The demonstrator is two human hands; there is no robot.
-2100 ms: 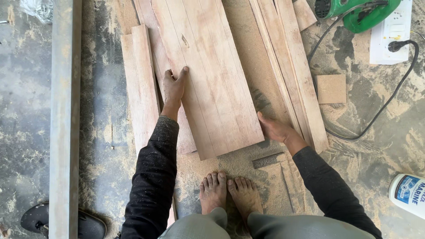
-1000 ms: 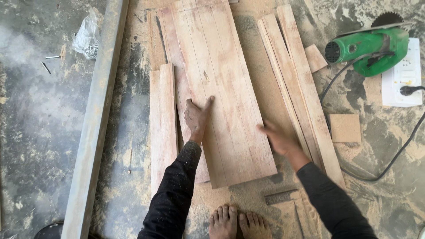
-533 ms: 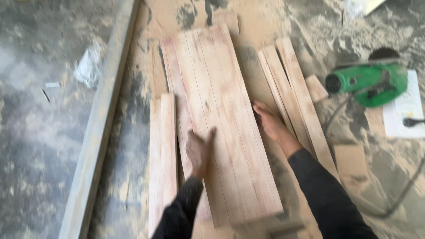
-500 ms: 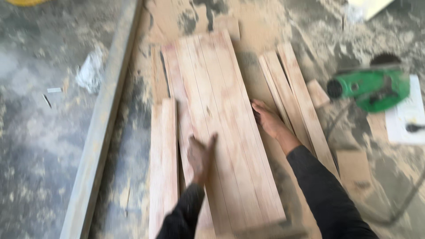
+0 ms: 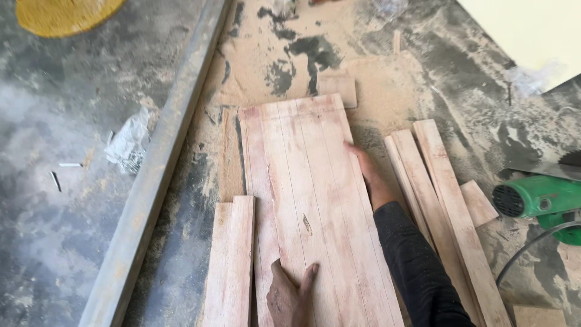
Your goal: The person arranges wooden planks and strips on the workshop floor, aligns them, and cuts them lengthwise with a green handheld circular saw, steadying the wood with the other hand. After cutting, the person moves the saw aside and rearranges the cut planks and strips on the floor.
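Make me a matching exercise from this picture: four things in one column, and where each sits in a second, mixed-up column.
Things:
1. left hand
2. right hand
3. green power tool
4. long grey beam

Places:
A. far right, on the dusty floor
B. right edge of the wide board
C. left of the boards, running diagonally
D. flat on the wide board's near end

Pairs: 1-D, 2-B, 3-A, 4-C

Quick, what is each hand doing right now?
Left hand: open, flat on the wide board.
Right hand: open, against the board's right edge.
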